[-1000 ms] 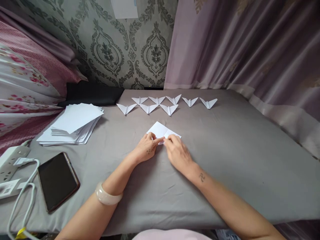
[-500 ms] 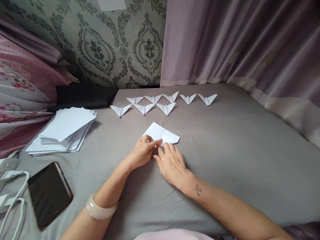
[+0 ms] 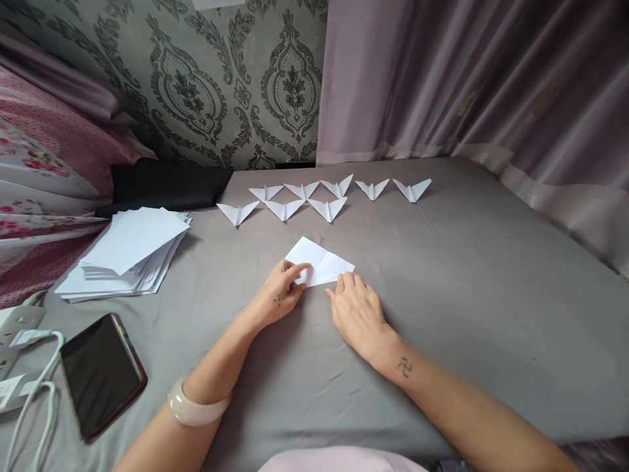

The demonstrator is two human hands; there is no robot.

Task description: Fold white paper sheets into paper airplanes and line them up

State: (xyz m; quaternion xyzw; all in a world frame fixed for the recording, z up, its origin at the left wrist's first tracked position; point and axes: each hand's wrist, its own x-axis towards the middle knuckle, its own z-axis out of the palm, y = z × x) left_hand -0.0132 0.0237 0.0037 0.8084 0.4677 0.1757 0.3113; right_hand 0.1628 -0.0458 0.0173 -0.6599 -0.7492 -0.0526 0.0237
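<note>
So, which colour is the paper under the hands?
White, plain with no print; the head view shows the folded paper on the grey cloth.

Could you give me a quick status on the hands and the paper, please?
Left hand pressing the folded sheet. Right hand flat at its near edge. Nothing between them.

White folded paper (image 3: 320, 263) flat on grey cloth.
</note>
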